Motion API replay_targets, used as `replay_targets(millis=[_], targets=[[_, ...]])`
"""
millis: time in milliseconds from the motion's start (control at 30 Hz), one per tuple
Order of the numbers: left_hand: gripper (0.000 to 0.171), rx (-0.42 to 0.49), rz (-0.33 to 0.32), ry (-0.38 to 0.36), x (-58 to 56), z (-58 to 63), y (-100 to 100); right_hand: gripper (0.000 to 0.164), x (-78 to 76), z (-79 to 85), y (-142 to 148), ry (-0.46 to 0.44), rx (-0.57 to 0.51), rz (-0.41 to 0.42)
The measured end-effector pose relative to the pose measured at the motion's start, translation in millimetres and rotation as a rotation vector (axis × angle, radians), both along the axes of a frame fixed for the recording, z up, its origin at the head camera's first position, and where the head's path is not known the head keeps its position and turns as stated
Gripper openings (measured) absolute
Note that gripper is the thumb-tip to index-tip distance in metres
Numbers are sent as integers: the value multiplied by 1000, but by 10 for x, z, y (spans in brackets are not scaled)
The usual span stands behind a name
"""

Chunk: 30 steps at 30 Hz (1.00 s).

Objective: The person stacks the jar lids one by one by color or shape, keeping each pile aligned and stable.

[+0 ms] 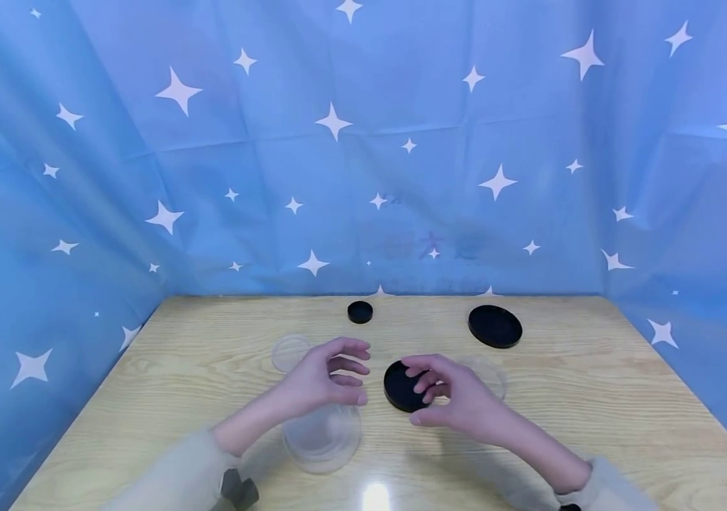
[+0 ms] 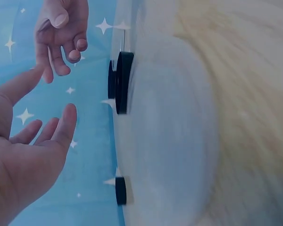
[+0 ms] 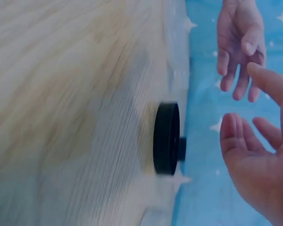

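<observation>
On the wooden worktop (image 1: 593,397), midway between its side edges, the black lid (image 1: 401,387) lies flat under my right hand's (image 1: 455,397) loose fingertips, my left hand (image 1: 321,380) empty alongside, fingers relaxed.

Matt black lid (image 1: 404,387), clear plastic dish (image 1: 323,438), glossy wood-grain table (image 1: 593,397).
</observation>
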<state>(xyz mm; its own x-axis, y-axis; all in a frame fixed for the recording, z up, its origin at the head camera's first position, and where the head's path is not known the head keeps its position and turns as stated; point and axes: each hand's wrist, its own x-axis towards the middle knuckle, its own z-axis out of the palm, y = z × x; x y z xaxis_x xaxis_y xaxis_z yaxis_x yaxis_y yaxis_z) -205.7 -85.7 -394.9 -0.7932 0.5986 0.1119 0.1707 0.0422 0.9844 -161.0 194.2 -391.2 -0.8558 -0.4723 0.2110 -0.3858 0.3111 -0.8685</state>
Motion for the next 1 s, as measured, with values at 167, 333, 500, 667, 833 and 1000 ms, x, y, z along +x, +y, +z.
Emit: replay_targets(millis=[167,333,500,667,833,1000], targets=[[70,23,7,28,-29,85,150,68,56,7,274,44,-6,-31],[72,46,34,29,-90,149,290,67,77,-13,554,40,-15,-86],[74,70,24,13,-107,179,474,65,89,-52,807,62,-11,-149],[75,77,2,11,-98,175,733,65,103,-122,975,97,-8,-223],[77,22,-18,12,-104,102,985,66,102,-189,1120,118,34,-304],[77,-29,-12,33,-123,-3,1162,66,80,-263,1221,129,76,-350]])
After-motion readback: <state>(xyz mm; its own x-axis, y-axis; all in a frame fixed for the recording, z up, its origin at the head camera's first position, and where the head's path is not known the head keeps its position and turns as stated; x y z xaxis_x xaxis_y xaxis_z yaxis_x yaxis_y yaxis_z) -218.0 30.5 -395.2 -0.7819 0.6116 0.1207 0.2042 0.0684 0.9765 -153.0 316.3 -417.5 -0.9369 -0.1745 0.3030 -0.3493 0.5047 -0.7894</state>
